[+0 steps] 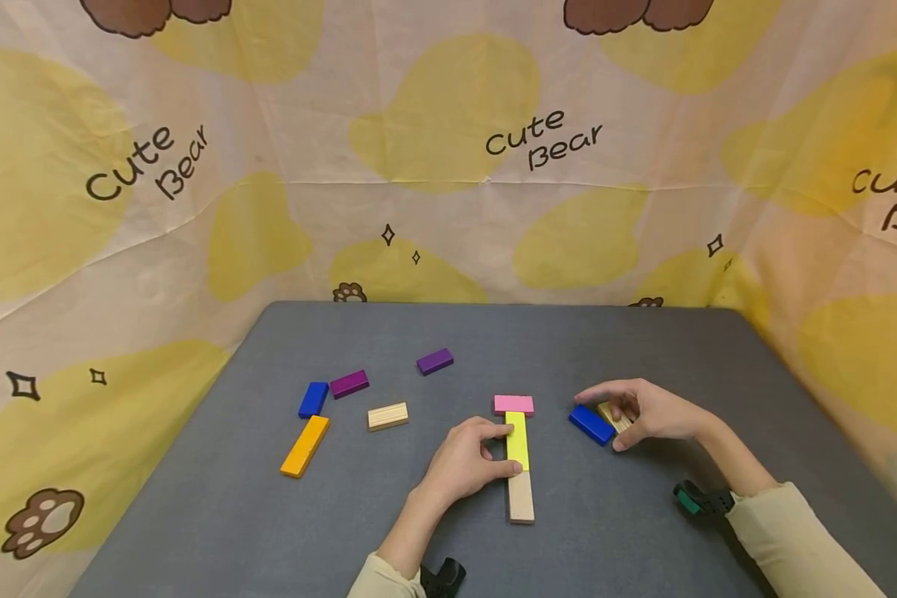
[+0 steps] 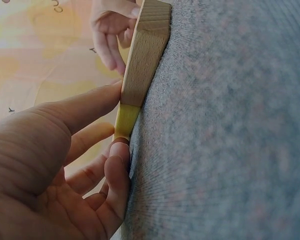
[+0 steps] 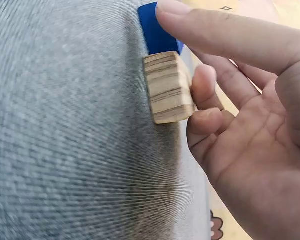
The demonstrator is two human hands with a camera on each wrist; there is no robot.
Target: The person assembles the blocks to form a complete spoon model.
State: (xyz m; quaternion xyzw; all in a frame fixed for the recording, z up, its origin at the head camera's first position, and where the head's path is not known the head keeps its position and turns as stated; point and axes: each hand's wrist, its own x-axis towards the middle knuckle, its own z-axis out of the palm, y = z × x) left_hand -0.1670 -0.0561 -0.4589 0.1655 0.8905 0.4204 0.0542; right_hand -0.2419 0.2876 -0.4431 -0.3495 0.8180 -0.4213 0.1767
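Note:
My left hand (image 1: 459, 461) holds the yellow block (image 1: 517, 440). Its thumb lies near the joint with a plain wooden block (image 1: 521, 498), and its other fingertips are along the yellow block's left side. These two lie end to end, and a pink block (image 1: 513, 404) crosses the yellow one's far end like a T. Over to the right, my right hand (image 1: 654, 411) bends round a striped wooden block (image 3: 165, 90), fingertips against its side. A blue block (image 1: 591, 424) lies against that block, and the thumb (image 3: 175, 7) reaches over the blue one.
On the left of the grey table (image 1: 605, 540) lie another blue block (image 1: 314, 399), an orange block (image 1: 305, 447), a magenta block (image 1: 350, 384) and a striped wooden block (image 1: 388, 416). A purple block (image 1: 435, 361) lies farther back. Printed cloth (image 1: 433, 124) hangs around the table.

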